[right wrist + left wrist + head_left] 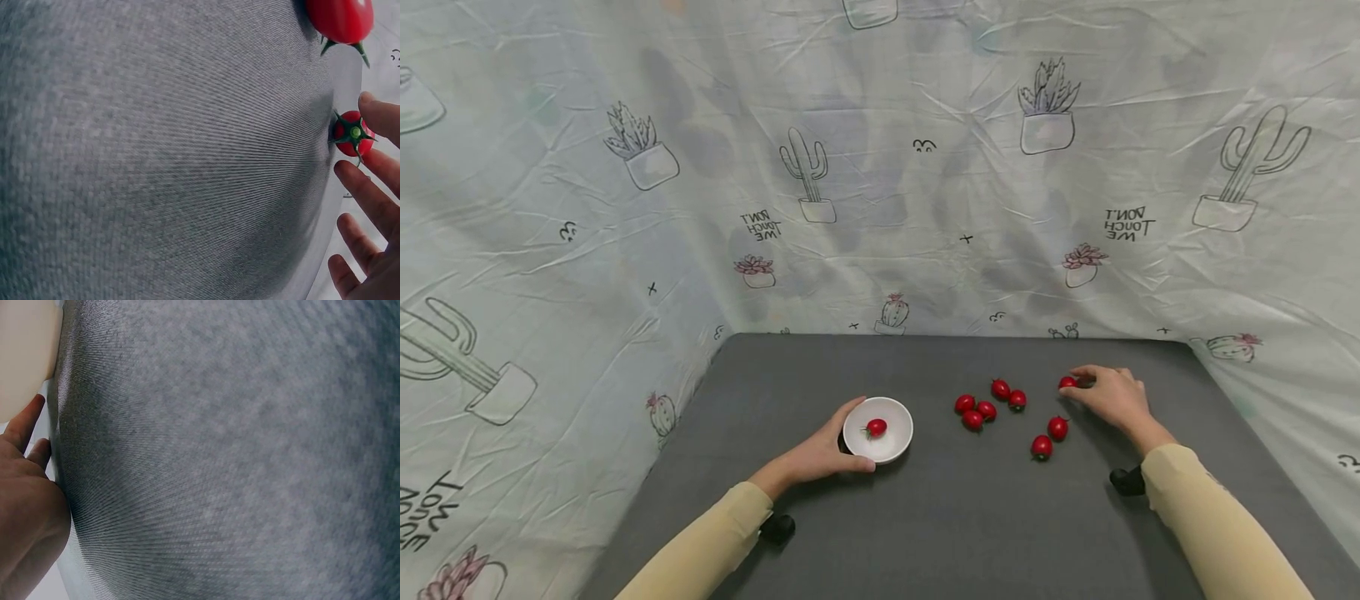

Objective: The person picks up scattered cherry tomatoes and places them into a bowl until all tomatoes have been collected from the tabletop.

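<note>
My left hand (835,450) holds a small white bowl (902,454) by its left side, thumb at the near rim and fingers round the far side. One red cherry tomato (876,428) lies inside the bowl. In the left wrist view, the bowl (25,356) shows beside the fingertips. Over on the right, my right hand (1116,400) pinches another cherry tomato (1067,382) between thumb and index finger. The right wrist view shows this tomato (354,132) with its green stem end facing the camera, the other fingers spread below it.
Several cherry tomatoes (973,420) cluster between the bowl and my right hand, with a pair (1001,389) just behind them. Two more (1041,447) lie nearer, below the right hand. A printed cloth (895,208) hangs behind and beside the dark grey table (925,533).
</note>
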### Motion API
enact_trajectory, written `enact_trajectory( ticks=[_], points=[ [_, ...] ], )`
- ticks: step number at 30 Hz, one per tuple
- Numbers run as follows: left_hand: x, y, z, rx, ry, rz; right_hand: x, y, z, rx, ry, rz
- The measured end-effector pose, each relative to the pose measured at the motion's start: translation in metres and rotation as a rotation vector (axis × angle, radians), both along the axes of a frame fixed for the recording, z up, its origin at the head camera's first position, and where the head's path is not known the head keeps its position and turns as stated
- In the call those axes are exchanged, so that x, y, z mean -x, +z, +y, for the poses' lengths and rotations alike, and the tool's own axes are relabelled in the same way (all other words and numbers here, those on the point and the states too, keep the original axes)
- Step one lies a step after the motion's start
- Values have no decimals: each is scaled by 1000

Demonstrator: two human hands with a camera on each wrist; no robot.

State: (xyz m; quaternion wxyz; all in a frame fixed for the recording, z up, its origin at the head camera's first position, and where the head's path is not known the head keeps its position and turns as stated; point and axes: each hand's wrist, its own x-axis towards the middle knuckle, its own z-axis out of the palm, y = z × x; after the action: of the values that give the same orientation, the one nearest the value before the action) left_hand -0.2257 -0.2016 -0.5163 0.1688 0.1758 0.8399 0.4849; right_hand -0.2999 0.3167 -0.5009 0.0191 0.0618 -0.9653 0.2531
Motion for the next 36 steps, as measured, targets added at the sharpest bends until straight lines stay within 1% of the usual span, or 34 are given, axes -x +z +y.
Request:
enact_trajectory(
  ticks=[8,17,21,29,36],
  points=[
    [2,1,3,12,2,9,5,-3,7,33,1,-25],
    [3,1,2,-8,11,2,11,1,12,78,84,-47],
    [4,0,2,-14,9,-1,12,3,12,81,106,-56],
    [3,0,3,-15,11,-5,15,3,14,65,118,-62],
    [2,3,3,-17,14,-5,16,1,13,81,110,-63]
  ],
)
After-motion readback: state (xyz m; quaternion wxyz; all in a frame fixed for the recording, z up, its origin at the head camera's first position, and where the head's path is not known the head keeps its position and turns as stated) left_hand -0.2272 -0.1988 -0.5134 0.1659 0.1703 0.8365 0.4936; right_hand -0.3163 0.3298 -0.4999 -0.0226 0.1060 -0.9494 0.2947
